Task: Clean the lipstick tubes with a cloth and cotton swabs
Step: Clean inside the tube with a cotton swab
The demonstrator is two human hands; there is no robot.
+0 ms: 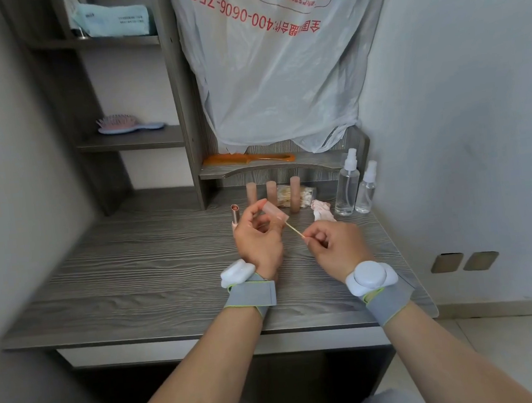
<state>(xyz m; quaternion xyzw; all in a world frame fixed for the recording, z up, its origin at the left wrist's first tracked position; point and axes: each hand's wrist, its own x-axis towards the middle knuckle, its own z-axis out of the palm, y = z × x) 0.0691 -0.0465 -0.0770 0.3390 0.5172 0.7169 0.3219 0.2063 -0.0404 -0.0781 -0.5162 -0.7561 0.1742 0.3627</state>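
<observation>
My left hand [256,234] holds a pale pink lipstick cap [275,213] above the grey wooden desk [135,279], its open end turned toward my right hand. My right hand [333,243] pinches a cotton swab [294,230] whose far end goes into the cap's opening. An uncapped lipstick tube [235,215] stands on the desk just left of my left hand. Three capped pink lipstick tubes [272,191] stand in a row behind. A bag of cotton swabs [306,195] lies behind them, and a crumpled pinkish cloth [322,210] lies to the right.
Two clear spray bottles [356,189] stand at the desk's back right by the wall. An orange comb [247,157] lies on the low shelf, a hairbrush [124,124] on a higher shelf at left. A plastic bag [277,63] hangs over the back.
</observation>
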